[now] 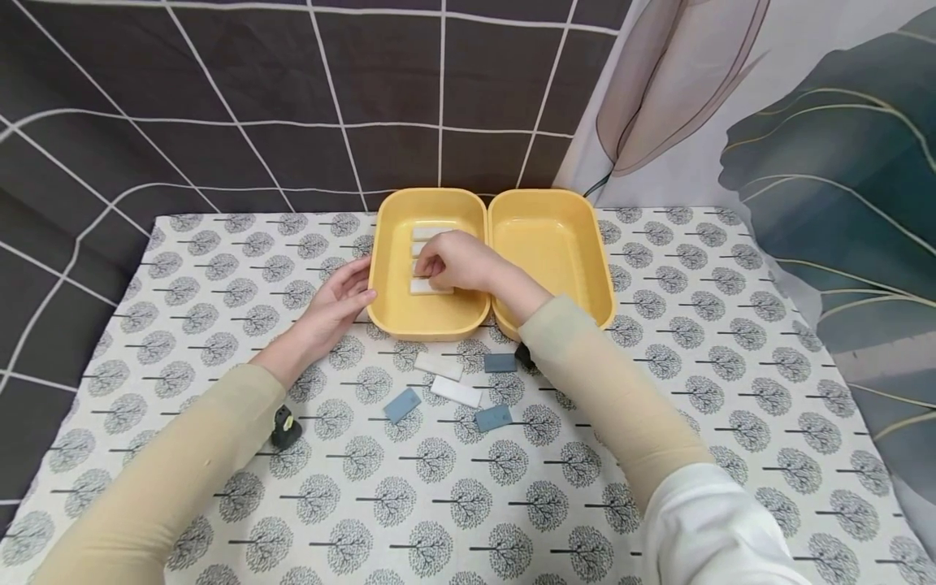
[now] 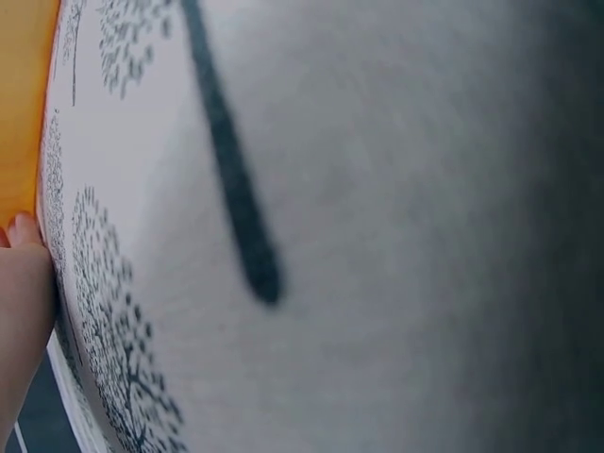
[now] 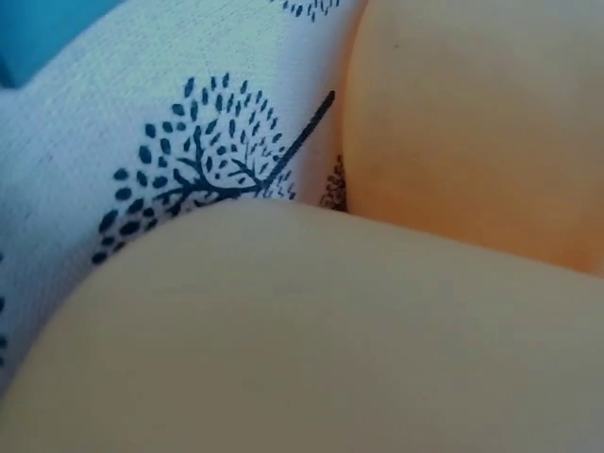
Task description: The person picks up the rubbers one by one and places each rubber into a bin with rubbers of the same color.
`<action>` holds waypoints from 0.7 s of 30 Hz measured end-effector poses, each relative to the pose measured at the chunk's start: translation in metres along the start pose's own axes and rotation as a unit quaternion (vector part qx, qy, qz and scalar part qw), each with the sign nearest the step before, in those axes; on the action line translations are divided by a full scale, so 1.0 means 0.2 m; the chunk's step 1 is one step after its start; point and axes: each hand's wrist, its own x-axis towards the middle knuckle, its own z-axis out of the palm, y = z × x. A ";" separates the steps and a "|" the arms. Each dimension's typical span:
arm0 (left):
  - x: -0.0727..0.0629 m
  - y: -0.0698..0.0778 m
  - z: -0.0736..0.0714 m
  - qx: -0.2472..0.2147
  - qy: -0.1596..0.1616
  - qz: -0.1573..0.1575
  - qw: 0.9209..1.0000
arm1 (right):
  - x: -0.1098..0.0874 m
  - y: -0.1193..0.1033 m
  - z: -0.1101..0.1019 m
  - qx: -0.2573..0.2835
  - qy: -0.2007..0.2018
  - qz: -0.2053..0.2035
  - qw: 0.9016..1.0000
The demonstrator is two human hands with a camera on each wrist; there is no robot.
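In the head view, my right hand reaches into the left yellow box. Its curled fingers pinch the nearest white rectangular tile at the box floor. Several white tiles lie there in a column, the middle ones partly covered by the hand. My left hand rests against the box's left side, fingers relaxed along the outer wall and thumb at the rim. In the left wrist view, part of that hand shows beside the orange-looking box wall. The right wrist view does not show the right fingers.
A second yellow box adjoins on the right. In front of the boxes lie two white tiles and three blue tiles on the tree-print cloth. A dark grid-pattern curtain hangs behind.
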 end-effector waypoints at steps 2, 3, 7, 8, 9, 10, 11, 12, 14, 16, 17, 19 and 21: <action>0.00 0.00 0.00 0.001 0.000 0.000 1.000 | -0.01 -0.01 -0.01 0.001 0.005 -0.004 1.000; 0.00 0.00 0.00 0.001 0.000 0.000 1.000 | -0.02 -0.02 -0.01 0.001 0.008 -0.008 1.000; 0.00 0.00 0.00 0.004 0.001 0.001 1.000 | -0.07 -0.05 -0.03 -0.002 0.024 -0.027 0.999; 0.00 0.00 0.00 0.004 0.001 0.001 1.000 | -0.09 -0.07 -0.03 -0.002 0.028 -0.032 0.999; 0.00 0.00 0.00 0.004 0.001 0.000 1.000 | -0.10 -0.08 -0.04 0.001 0.031 -0.035 0.999; 0.00 0.00 0.00 0.004 0.001 -0.001 1.000 | -0.12 -0.09 -0.04 0.001 0.033 -0.038 0.999; 0.00 0.00 0.00 0.004 0.001 -0.001 1.000 | -0.13 -0.10 -0.05 0.001 0.034 -0.041 0.999; 0.00 0.00 0.00 0.004 0.001 -0.001 1.000 | -0.15 -0.11 -0.05 0.001 0.035 -0.044 0.998; 0.00 0.00 0.00 0.003 0.002 -0.002 1.000 | -0.18 -0.13 -0.05 0.003 0.034 -0.050 0.998; -0.01 -0.01 0.00 -0.001 0.002 -0.001 1.000 | -0.22 -0.15 -0.06 0.007 0.034 -0.059 0.998; -0.01 -0.01 0.00 -0.003 0.002 0.000 1.000 | -0.24 -0.16 -0.06 0.008 0.035 -0.065 0.997; -0.01 -0.01 0.00 -0.007 0.002 0.001 1.000 | -0.28 -0.17 -0.06 0.009 0.038 -0.071 0.997; 0.00 -0.01 0.00 -0.010 0.002 0.001 1.000 | -0.32 -0.18 -0.06 0.007 0.041 -0.069 0.997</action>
